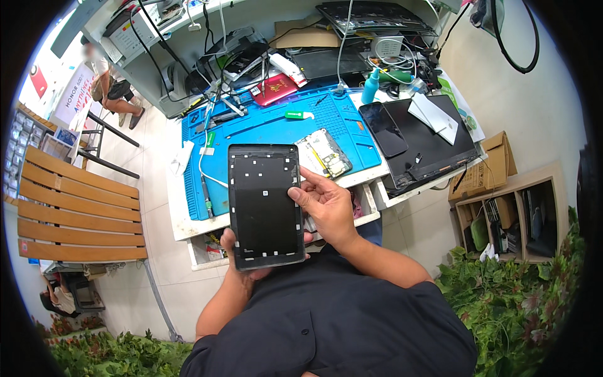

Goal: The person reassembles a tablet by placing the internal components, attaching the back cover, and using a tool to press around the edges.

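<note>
Upright before my chest is a black tablet back cover, with small white pads scattered over its face. My left hand grips its lower end from beneath, thumb along the left edge and fingers partly hidden behind. At the right edge, my right hand pinches the cover, thumb on the front and the other fingers at or behind the edge. Just beyond my right hand, an opened device with bare inner parts and a yellow strip lies on the blue work mat.
A screwdriver lies on the mat's left side. Right of the mat are a dark phone, a black panel and a blue bottle. Cables and a red booklet crowd the back. An open drawer juts out below.
</note>
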`<act>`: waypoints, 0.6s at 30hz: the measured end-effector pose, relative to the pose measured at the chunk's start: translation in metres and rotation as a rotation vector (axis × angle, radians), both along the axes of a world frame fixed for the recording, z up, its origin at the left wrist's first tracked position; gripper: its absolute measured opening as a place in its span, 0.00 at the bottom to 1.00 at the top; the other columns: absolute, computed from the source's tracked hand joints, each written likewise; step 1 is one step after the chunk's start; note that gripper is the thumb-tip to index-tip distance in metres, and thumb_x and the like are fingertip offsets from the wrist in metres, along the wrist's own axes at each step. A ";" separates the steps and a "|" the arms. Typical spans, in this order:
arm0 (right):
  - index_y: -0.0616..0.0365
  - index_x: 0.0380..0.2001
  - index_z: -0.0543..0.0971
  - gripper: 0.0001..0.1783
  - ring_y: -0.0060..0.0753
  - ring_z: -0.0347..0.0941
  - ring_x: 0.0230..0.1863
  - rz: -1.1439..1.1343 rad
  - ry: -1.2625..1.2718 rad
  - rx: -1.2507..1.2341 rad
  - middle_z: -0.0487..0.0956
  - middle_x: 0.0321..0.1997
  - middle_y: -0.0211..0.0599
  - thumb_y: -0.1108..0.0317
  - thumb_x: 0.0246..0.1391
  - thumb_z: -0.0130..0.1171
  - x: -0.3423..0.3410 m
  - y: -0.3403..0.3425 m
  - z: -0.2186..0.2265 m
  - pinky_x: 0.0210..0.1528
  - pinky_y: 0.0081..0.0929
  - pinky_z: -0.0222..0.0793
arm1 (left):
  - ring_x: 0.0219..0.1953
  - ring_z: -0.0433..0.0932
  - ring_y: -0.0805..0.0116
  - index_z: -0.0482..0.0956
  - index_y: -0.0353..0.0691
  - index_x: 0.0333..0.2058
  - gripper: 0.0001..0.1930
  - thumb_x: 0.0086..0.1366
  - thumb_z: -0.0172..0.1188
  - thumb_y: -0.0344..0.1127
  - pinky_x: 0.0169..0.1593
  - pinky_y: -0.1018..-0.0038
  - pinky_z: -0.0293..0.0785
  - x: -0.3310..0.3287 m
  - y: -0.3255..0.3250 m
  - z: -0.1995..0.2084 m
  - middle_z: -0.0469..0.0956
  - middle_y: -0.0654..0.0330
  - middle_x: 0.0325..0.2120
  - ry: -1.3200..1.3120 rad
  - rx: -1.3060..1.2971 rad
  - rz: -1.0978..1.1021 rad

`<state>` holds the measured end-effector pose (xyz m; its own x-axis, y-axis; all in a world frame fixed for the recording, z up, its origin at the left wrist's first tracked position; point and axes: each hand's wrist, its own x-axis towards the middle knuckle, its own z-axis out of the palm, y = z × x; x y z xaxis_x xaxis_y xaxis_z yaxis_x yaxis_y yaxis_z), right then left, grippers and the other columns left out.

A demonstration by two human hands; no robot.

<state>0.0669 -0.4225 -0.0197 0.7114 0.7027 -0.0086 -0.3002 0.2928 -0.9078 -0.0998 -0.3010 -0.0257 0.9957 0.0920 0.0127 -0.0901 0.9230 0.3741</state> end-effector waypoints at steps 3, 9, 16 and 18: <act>0.72 0.75 0.70 0.38 0.21 0.85 0.44 0.026 -0.005 0.055 0.85 0.50 0.41 0.74 0.67 0.74 -0.005 -0.003 0.008 0.46 0.21 0.85 | 0.61 0.76 0.22 0.51 0.41 0.82 0.61 0.66 0.59 0.80 0.57 0.24 0.79 0.001 0.001 -0.003 0.65 0.35 0.73 -0.087 -0.239 -0.012; 0.74 0.76 0.66 0.41 0.29 0.87 0.48 0.081 0.015 0.166 0.80 0.57 0.48 0.77 0.65 0.74 -0.013 0.000 0.023 0.51 0.24 0.87 | 0.55 0.79 0.33 0.53 0.41 0.81 0.57 0.71 0.49 0.82 0.50 0.35 0.84 -0.003 0.007 -0.015 0.64 0.37 0.74 -0.170 -0.442 -0.010; 0.73 0.76 0.66 0.41 0.29 0.86 0.51 0.100 0.005 0.154 0.80 0.57 0.49 0.79 0.64 0.73 -0.010 0.006 0.027 0.54 0.24 0.86 | 0.51 0.79 0.39 0.55 0.40 0.81 0.57 0.71 0.48 0.83 0.50 0.42 0.84 -0.006 0.008 -0.021 0.64 0.37 0.74 -0.168 -0.512 0.016; 0.74 0.75 0.67 0.39 0.29 0.85 0.52 0.117 0.016 0.129 0.80 0.58 0.48 0.80 0.65 0.72 -0.009 0.005 0.028 0.54 0.24 0.86 | 0.52 0.78 0.38 0.54 0.39 0.81 0.59 0.69 0.50 0.84 0.50 0.40 0.84 -0.007 0.006 -0.021 0.64 0.37 0.74 -0.150 -0.480 0.039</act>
<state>0.0576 -0.4180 0.0085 0.6252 0.7768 0.0759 -0.3536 0.3686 -0.8597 -0.1068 -0.2949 -0.0471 0.9819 0.1594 0.1023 -0.1479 0.9827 -0.1115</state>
